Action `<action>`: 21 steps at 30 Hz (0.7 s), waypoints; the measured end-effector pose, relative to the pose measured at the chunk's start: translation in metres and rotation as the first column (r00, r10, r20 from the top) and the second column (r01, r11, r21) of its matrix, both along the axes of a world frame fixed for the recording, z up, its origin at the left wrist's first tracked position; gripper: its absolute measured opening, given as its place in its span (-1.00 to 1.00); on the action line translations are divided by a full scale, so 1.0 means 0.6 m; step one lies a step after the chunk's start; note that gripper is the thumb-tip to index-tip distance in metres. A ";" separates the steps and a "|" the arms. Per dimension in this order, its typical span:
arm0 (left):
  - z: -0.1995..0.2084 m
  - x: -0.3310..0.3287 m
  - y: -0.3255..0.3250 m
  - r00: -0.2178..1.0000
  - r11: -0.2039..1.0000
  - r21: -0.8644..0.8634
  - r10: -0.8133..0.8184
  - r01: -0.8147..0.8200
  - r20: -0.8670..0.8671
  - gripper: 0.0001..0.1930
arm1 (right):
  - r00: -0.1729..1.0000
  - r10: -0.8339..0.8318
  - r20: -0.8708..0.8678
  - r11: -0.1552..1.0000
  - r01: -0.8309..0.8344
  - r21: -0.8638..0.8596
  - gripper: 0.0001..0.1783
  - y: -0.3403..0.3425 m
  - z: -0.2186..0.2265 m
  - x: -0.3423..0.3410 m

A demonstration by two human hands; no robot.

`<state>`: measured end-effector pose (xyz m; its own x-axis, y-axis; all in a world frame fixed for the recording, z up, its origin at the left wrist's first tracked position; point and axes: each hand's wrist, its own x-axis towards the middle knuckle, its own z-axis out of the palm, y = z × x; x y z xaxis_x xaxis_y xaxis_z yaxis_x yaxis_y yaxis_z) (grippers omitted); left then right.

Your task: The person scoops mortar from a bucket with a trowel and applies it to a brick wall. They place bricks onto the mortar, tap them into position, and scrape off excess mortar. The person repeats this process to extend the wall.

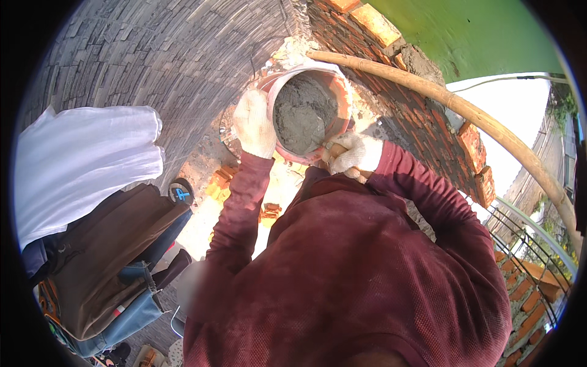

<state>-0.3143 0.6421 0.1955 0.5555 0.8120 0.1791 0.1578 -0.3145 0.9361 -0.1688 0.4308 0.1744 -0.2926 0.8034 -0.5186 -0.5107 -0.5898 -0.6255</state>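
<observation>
A pale pinkish bucket point(343, 92) holds wet grey mortar point(299, 116) and stands in front of me, by the corner of two walls. My left hand point(254, 124), in a whitish work glove, is closed on the bucket's left rim. At the near right rim is my right hand point(354, 153), gloved too, with its fingers wrapped round the tan wooden handle point(334, 150) of what looks like a trowel. Its blade seems to lie in the mortar, though it blends with the grey there.
To the right rises a brick wall point(391, 110), with a long bamboo pole point(440, 92) slanting across it. Grey stone-patterned cladding point(183, 55) covers the left wall. Clothes, including a white garment point(85, 165) and a brown one point(110, 244), are at left. Broken bricks point(223, 180) lie below.
</observation>
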 end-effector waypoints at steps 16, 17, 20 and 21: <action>-0.220 0.051 0.066 0.959 0.788 -0.548 0.258 -0.280 -0.118 -0.41 | 0.727 -0.212 0.653 0.909 0.392 -0.141 -0.51 -0.095 -0.006 0.398; -0.237 0.045 0.070 0.954 0.795 -0.529 0.267 -0.297 -0.134 -0.39 | 0.498 -0.069 0.864 0.930 0.345 -0.125 -0.46 -0.098 -0.031 0.420; -0.259 0.048 0.067 0.927 0.749 -0.547 0.326 -0.374 -0.187 -0.39 | -0.307 0.267 0.914 0.954 0.216 -0.207 -0.32 -0.083 -0.134 0.482; -0.241 0.049 0.069 0.915 0.741 -0.537 0.330 -0.404 -0.233 -0.40 | -0.196 0.367 0.909 0.908 0.287 -0.305 -0.34 -0.062 -0.149 0.498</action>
